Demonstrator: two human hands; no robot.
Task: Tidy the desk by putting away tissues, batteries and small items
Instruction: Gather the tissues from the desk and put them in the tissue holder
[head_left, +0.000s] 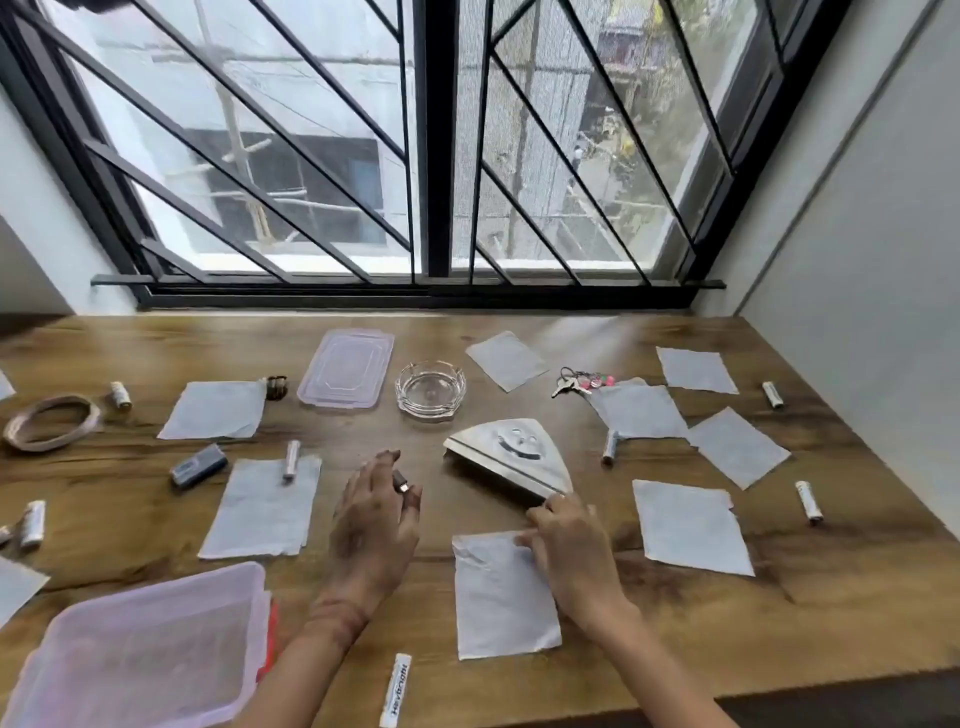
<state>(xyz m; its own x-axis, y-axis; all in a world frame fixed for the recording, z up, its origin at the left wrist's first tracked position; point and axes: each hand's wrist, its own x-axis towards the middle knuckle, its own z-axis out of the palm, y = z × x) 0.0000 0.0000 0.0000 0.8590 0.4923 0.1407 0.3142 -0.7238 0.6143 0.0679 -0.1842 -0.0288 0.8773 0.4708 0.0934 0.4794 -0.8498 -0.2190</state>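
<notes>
Tissues are lying scattered across the wooden table (675, 649) — one tissue (501, 597) at lower centre is being pinched at its top right corner by the right hand (563, 551), whose fingers are closing on the paper just below the metal tissue holder (511, 457). The left hand (374, 525), at centre frame, is gripping a small dark item (400, 479) between thumb and fingers, though what it is I cannot tell. Batteries are lying around — one battery (396, 688) at the bottom edge, near the open plastic container (140, 654) at lower left.
</notes>
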